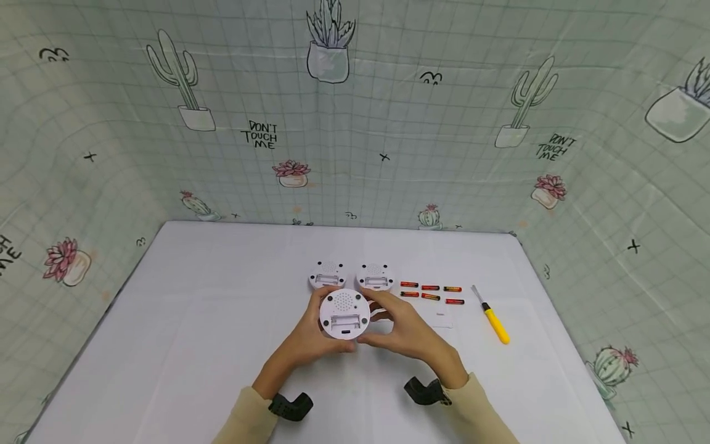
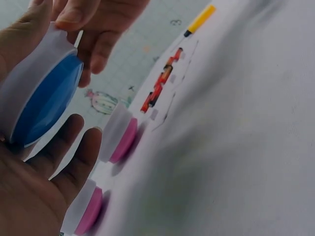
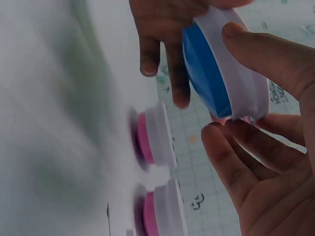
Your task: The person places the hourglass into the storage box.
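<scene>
A round sound button (image 1: 344, 301) with a white casing is held up above the table, its back facing the head camera. Speaker holes, small dark feet and an uncovered battery bay with no batteries show on that back. Its blue dome (image 3: 203, 69) points away from the head camera. My left hand (image 1: 307, 333) grips the casing's left edge, while two of its fingers extend apart from the button in the left wrist view. On the right side, my right hand (image 1: 407, 327) holds the casing between thumb (image 3: 266, 51) and fingers.
Two similar sound buttons with pink domes lie face down behind my hands, one left (image 1: 327, 266) and one right (image 1: 375, 269). Several red batteries (image 1: 430, 296) lie in two rows to the right. Farther right is a screwdriver (image 1: 496, 325) with a yellow handle.
</scene>
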The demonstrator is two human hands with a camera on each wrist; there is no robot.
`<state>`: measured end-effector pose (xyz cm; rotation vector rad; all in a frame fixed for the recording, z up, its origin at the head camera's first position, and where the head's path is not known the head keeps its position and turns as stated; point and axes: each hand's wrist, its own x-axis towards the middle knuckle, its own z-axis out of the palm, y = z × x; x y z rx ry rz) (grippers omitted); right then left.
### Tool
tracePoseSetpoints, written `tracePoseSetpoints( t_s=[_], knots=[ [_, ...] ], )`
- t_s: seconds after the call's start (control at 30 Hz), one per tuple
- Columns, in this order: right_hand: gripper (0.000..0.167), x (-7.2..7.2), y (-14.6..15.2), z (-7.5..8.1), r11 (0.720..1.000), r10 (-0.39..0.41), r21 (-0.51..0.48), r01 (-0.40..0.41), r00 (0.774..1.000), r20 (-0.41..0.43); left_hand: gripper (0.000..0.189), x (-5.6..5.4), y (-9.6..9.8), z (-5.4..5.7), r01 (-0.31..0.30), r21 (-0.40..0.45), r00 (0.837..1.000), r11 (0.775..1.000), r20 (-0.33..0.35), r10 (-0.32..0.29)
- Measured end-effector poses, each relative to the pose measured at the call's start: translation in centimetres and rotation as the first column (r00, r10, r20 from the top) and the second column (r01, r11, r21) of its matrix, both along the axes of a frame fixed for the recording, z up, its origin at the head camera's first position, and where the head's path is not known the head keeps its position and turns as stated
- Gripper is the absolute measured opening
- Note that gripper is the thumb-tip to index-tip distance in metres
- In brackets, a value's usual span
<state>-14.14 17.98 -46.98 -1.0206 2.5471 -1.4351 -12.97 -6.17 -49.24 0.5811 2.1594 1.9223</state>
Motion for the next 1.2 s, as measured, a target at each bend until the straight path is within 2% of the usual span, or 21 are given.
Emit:
tracePoseSetpoints(
  t_s=[0.1, 0.2, 0.4, 0.47, 0.57, 0.67, 0.77, 0.87, 0.97, 1.1, 1.2],
  knots=[
    [0.085, -0.4, -0.7, -0.1, 1.0, 0.024, 0.004, -0.024, 1.0, -0.011, 0.109, -0.2, -0.5, 0.0, 0.002, -0.008, 1.0, 1.0, -0.014, -0.002],
    [0.081, -1.0, -1.4, -0.1, 0.999, 0.049, 0.01, -0.049, 0.999, -0.002, 0.11, -0.4, -1.1, 0.0, -0.011, -0.051, 1.0, 0.999, -0.022, 0.01],
    [0.078, -2.4, -3.1, 0.1, 0.995, 0.067, 0.064, -0.073, 0.994, 0.084, 0.107, -1.1, -2.8, 0.1, -0.026, -0.182, 1.0, 0.983, -0.014, 0.024],
    [0.079, -2.9, -3.7, 0.2, 0.994, 0.066, 0.076, -0.074, 0.992, 0.104, 0.105, -1.5, -3.5, 0.1, -0.028, -0.209, 0.999, 0.977, -0.029, 0.023],
    [0.08, -4.0, -4.8, 0.4, 0.994, 0.071, 0.069, -0.08, 0.99, 0.124, 0.101, -2.1, -4.7, 0.1, -0.066, -0.239, 0.995, 0.969, -0.083, 0.048],
    [0.082, -5.1, -6.2, 0.6, 0.992, 0.073, 0.093, -0.086, 0.989, 0.13, 0.1, -2.8, -6.1, 0.2, -0.135, -0.297, 0.984, 0.945, -0.151, 0.093],
    [0.084, -6.1, -7.7, 1.2, 0.984, 0.075, 0.155, -0.088, 0.993, 0.089, 0.101, -3.4, -7.5, 0.7, -0.2, -0.353, 0.968, 0.914, -0.214, 0.129],
    [0.086, -7.0, -9.3, 1.7, 0.974, 0.087, 0.206, -0.099, 0.994, 0.068, 0.101, -4.0, -8.7, 1.2, -0.237, -0.403, 0.956, 0.884, -0.257, 0.139],
    [0.087, -7.7, -10.7, 2.0, 0.963, 0.109, 0.236, -0.127, 0.99, 0.087, 0.1, -4.5, -9.8, 1.6, -0.251, -0.448, 0.954, 0.858, -0.265, 0.141],
    [0.09, -8.7, -11.9, 2.2, 0.949, 0.117, 0.288, -0.129, 0.991, 0.059, 0.101, -5.2, -10.7, 2.0, -0.262, -0.471, 0.953, 0.842, -0.264, 0.148],
    [0.092, -9.6, -12.6, 2.4, 0.937, 0.116, 0.33, -0.114, 0.993, 0.012, 0.102, -5.8, -11.2, 2.3, -0.263, -0.461, 0.951, 0.848, -0.273, 0.147]
  ],
)
